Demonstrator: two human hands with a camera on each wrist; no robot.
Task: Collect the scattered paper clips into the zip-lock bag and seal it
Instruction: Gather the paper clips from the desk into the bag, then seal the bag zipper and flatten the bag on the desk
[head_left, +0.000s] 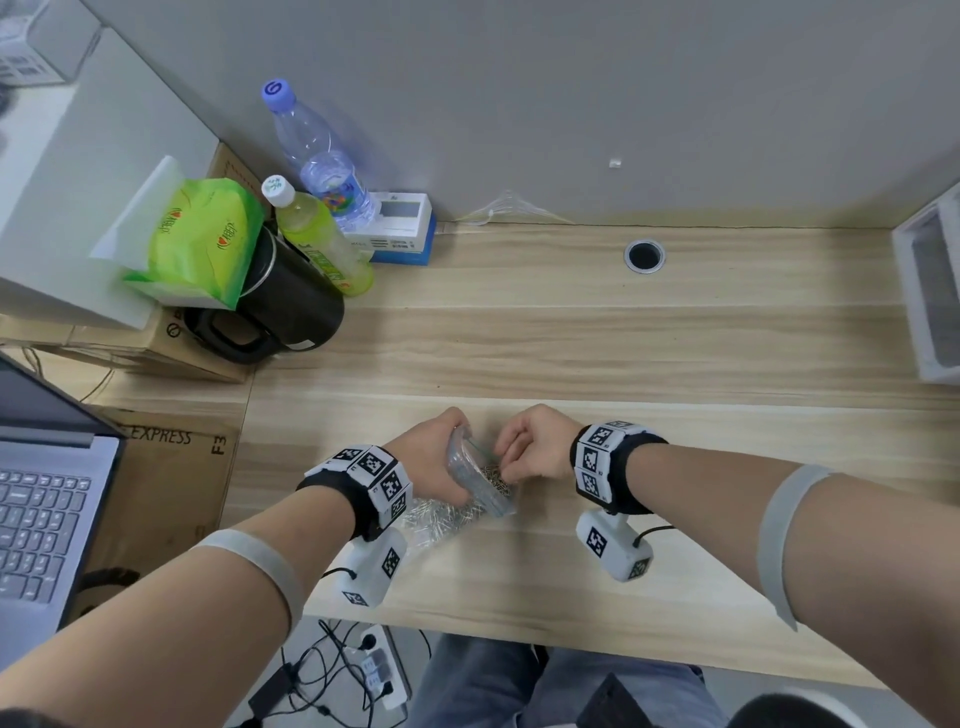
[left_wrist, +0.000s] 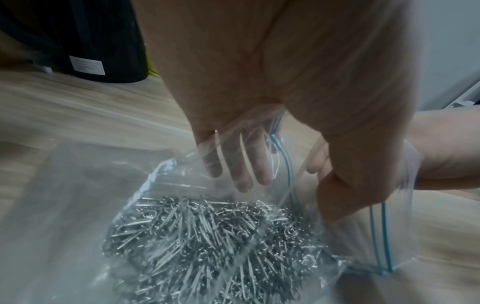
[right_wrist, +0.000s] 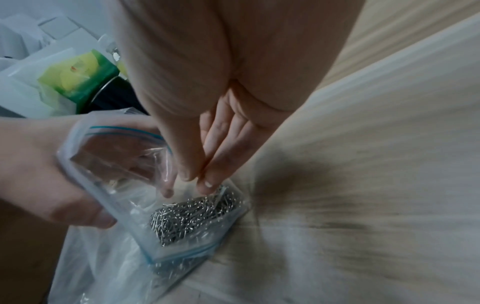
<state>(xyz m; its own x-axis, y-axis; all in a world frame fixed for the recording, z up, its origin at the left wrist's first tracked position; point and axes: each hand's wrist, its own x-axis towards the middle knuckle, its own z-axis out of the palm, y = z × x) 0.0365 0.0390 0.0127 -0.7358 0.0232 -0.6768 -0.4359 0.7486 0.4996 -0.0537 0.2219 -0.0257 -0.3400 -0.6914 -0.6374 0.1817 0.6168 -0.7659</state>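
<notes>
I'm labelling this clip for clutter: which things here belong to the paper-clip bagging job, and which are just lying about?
In the job: zip-lock bag, gripped by the left hand; paper clips inside it; right hand at its mouth.

Lying about: water bottle, green drink bottle, black jug, tissue pack, laptop.

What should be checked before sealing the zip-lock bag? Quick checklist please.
1. Bag mouth: the zip-lock bag is open, blue zip track apart. Not ok for sealing yet.
2. Left hand grips the bag at its mouth: ok.
3. Right hand fingertips are bunched at the opening; whether they hold a clip: cannot tell.
4. Paper clips are piled in the bag's bottom: ok.
5. More clips show in another clear bag beneath: not ok if they count.
6. Loose clips on the desk: none seen in the head view, but under the hands: cannot tell.
</notes>
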